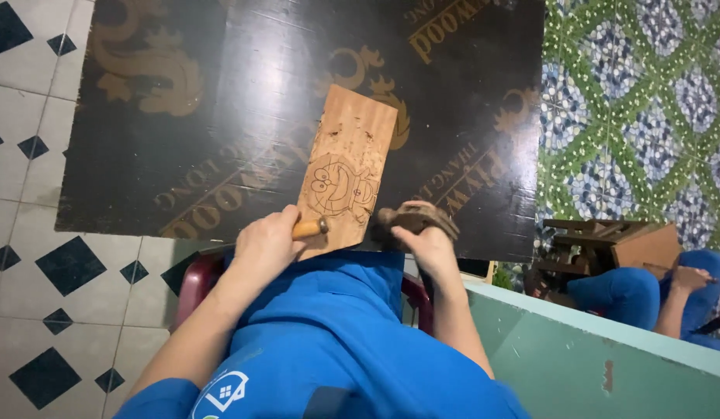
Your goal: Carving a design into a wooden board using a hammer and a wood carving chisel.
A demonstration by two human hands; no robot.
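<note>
This looks like a small, makeshift woodcarving workshop set up inside a home. Just beyond the left grip (267, 244) lies a wooden panel (346, 167) with a cartoon figure cut into its face, resting on a large dark plywood sheet (220, 116) that serves as the counter. That grip closes on a wooden-handled carving tool (309, 228), and the right grip (426, 244) holds a worn wooden mallet (414, 219). Far right of the right grip, another person's hand (690, 278) works at a second wooden board (647, 248). The floor (34, 256) left of the grips is household tile, white with dark diamonds, and a patterned green covering (631, 116) lies beyond the right grip.
</note>
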